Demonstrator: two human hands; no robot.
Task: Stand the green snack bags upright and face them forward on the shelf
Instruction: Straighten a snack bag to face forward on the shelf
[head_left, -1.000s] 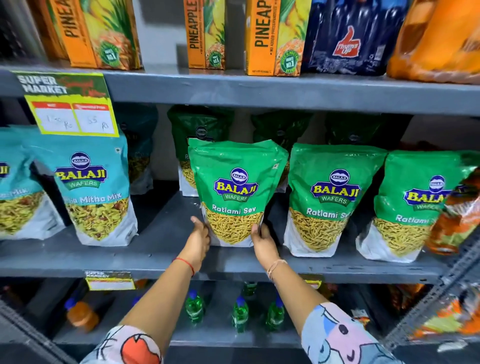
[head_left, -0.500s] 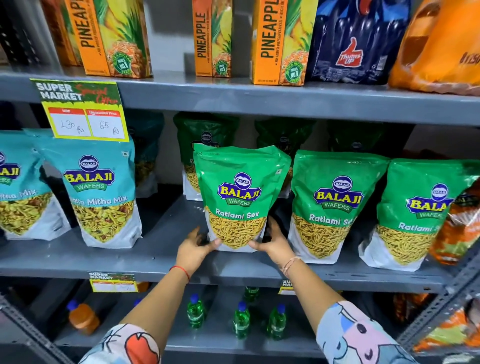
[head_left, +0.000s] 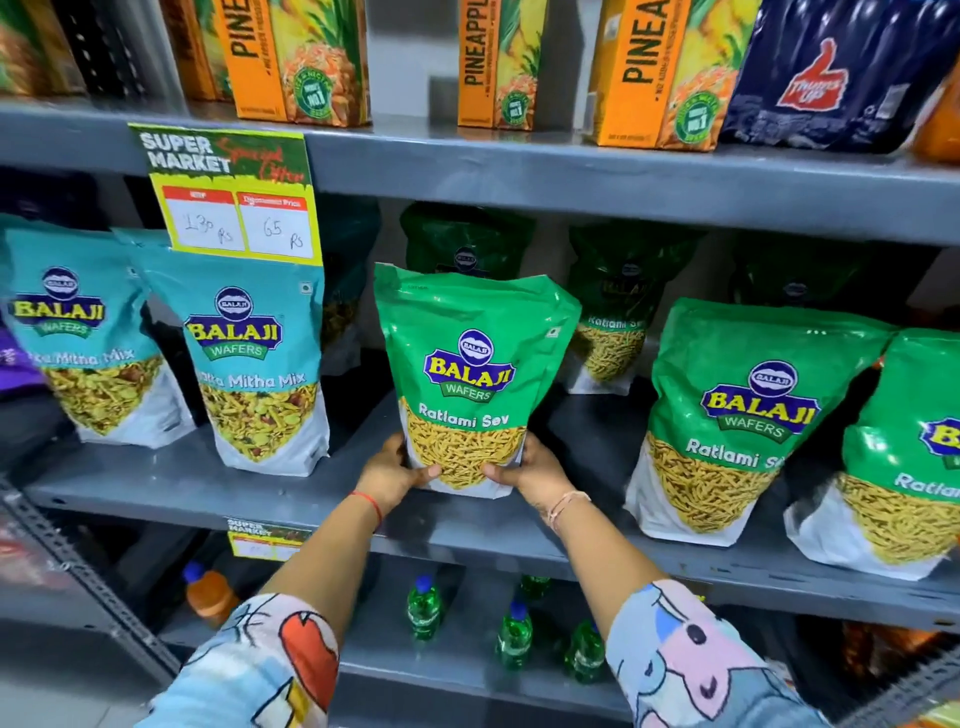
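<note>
A green Ratlami Sev snack bag (head_left: 470, 374) stands upright with its label facing me on the grey middle shelf (head_left: 171, 480). My left hand (head_left: 390, 470) grips its lower left corner and my right hand (head_left: 530, 470) grips its lower right corner, thumbs on the front. Two more green bags stand to the right, one (head_left: 737, 415) beside it and another (head_left: 904, 457) at the frame's edge. Darker green bags (head_left: 618, 306) stand behind in the back row, partly hidden.
Two teal Mitha Mix bags (head_left: 254, 369) stand to the left under a hanging price sign (head_left: 234, 197). Pineapple juice cartons (head_left: 301, 57) and a dark cola pack (head_left: 826, 73) fill the shelf above. Small green bottles (head_left: 514, 631) stand on the shelf below.
Both hands went from touching the bag's base to gripping its lower corners, and the bag now stands further from the green bag on its right. The camera has come closer and turned left.
</note>
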